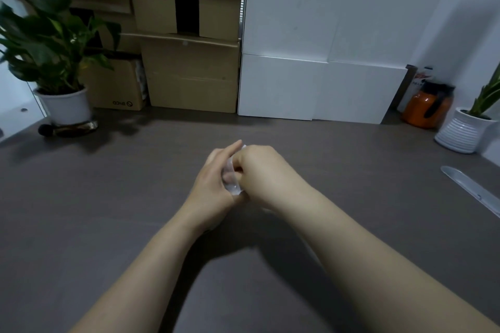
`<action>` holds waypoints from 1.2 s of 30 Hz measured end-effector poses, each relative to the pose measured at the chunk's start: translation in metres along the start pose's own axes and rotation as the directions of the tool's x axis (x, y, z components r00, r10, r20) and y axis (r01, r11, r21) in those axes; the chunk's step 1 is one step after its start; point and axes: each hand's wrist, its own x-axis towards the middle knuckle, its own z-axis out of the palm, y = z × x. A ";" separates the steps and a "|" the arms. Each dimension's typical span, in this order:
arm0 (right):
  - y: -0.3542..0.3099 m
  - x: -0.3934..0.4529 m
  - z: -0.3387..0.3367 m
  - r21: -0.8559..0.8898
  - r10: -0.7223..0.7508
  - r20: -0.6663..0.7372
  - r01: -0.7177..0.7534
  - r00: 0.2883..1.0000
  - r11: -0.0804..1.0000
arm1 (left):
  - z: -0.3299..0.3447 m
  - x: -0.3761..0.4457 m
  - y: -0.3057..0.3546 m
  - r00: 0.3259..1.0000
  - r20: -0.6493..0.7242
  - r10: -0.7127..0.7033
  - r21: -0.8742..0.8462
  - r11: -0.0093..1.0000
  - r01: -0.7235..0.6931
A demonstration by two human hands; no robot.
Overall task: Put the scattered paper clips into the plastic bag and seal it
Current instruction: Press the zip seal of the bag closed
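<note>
Meeting at the middle of a dark brown surface (108,197), two bare hands close together around a small clear plastic bag (233,187). The left hand (213,186) cups the bag from the left with its fingers pointing away from the viewer. The right hand (259,170) curls over it from the right, its grip narrow, fingertips pinched onto the film. Only a crumpled, shiny sliver of the bag shows between the two hands; the rest is hidden. No paper clips can be seen on the surface, and whether any are inside the bag cannot be told.

Judging by its look, the bag is thin, soft and very light, with slick film that folds and slides easily. If it holds clips, their weight would gather at the bottom and could spill from an open mouth. The best place to hold seems to be the top edge, pinching the seal strip between thumb and forefinger and pressing along it, while the other hand steadies the bag below.

Far left stands a leafy potted plant (54,48) before stacked cardboard boxes (189,70). At far right sit an orange jug (427,108) and a ribbed white pot (460,130).
</note>
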 end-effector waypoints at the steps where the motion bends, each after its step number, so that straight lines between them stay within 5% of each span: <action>1: -0.009 0.000 -0.005 -0.045 0.100 0.151 -0.094 0.984 0.994 | 0.000 0.000 0.001 1.000 -0.015 0.010 0.008 1.000 -0.009; 3: -0.008 0.000 -0.009 -0.040 0.072 0.121 -0.067 0.990 0.997 | 0.001 0.000 0.003 0.999 -0.039 0.033 0.026 0.999 -0.032; 6: 0.000 -0.026 -0.015 -0.016 -0.098 -0.172 0.097 0.980 0.995 | 0.004 0.000 0.006 0.997 -0.066 0.037 -0.011 0.999 -0.037; 11: 0.009 -0.037 -0.013 -0.079 -0.258 -0.189 0.247 0.948 0.966 | 0.009 -0.005 0.012 0.996 -0.077 0.043 0.011 0.999 -0.042; 16: 0.023 -0.051 -0.022 0.252 -0.064 -0.549 0.238 0.833 0.938 | 0.010 -0.004 0.019 0.981 -0.192 -0.036 0.054 0.997 0.047; 18: 0.027 -0.057 -0.023 0.373 0.046 -0.449 0.141 0.892 0.917 | 0.010 -0.001 0.025 0.977 -0.205 -0.057 0.123 0.989 0.084; 21: 0.026 -0.061 -0.021 0.300 0.037 -0.191 0.023 0.981 0.954 | 0.010 0.007 0.036 0.995 -0.085 -0.060 0.306 0.948 0.083; 23: 0.026 -0.061 -0.031 0.225 -0.004 -0.229 0.058 0.973 0.973 | 0.002 0.011 0.044 0.998 0.018 -0.056 0.318 0.947 0.048; 28: 0.040 -0.063 -0.071 0.282 -0.093 -0.307 0.184 0.947 0.942 | -0.042 0.017 0.071 0.997 0.035 -0.070 -0.089 0.993 0.073; 33: 0.059 -0.067 -0.062 0.295 -0.151 -0.192 0.204 0.970 0.933 | -0.037 0.002 0.075 0.993 -0.045 -0.112 0.072 0.991 0.115; 36: 0.071 -0.070 -0.054 0.331 -0.143 -0.278 0.234 0.950 0.914 | -0.033 -0.002 0.075 0.987 -0.134 -0.091 0.075 0.992 0.102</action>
